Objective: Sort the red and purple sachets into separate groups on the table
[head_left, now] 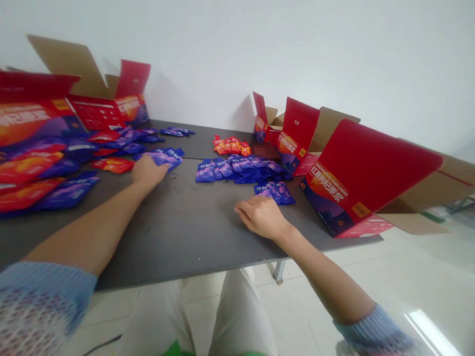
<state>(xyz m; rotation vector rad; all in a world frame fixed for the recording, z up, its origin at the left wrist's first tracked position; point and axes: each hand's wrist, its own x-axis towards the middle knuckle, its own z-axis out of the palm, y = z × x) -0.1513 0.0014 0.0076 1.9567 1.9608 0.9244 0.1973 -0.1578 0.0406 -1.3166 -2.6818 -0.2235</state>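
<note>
Two hands are at work over a grey desk (178, 222), and on the far left it's open red cartons (102, 113) first, with a heaped pile of red and purple sachets (25, 180) in front of them. Rightward now: a red-orange sachet (113, 165) lies flat, and just right of it comes the left hand (148, 170), fingers bent down over the near end of a fan of purple sachets (166, 157). That's the key relation: the fan reaches out to the right and far side of the hand, its long axis running left to right, and the left hand is much the nearer. Is it gripping? Can't tell, the fingertips are hidden!

Across the middle there's a broad bare stretch, open down to the desk's near edge. Beyond it, red-orange packets (232, 146) lie at the far side, with an overlapping purple row (237, 169) nearer. Here's the right hand (261, 216), narrow, fingers curled in; whether it holds anything, can't tell. A small purple stack (276, 192) sits right behind its knuckles, and a big red carton (341, 180) crowds the right, by the desk's right edge.
</note>
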